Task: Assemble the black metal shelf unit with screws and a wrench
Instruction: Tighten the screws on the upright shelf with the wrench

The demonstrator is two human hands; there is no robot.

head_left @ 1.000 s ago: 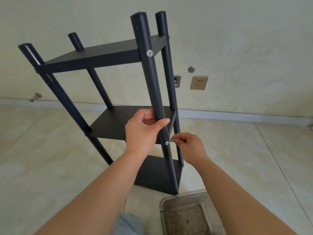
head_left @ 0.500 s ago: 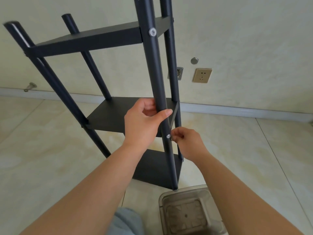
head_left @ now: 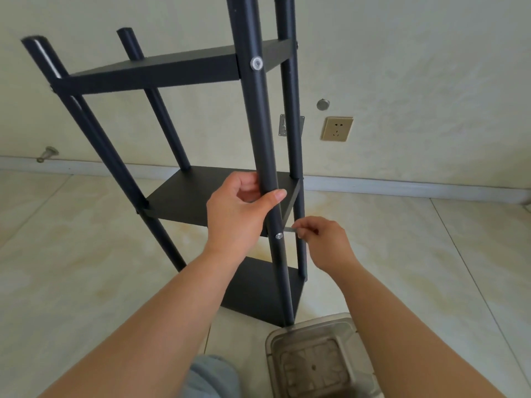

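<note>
the shelf stands on the floor by the wall, filling the frame from center to 12 o'clock. the left hand curls round its near post. the right hand, at 3 o'clock of it, pinches a wrench just beside the screw. a bin sits at 6 o'clock.

The black shelf unit stands on the floor. It has four round black legs and three flat black boards, one up high, one in the middle and one down low. The front leg is the nearest one. A shiny screw sits in it at the top board. Another small screw sits in it at the middle board. A thin grey wrench sticks out sideways by that lower screw.
</note>
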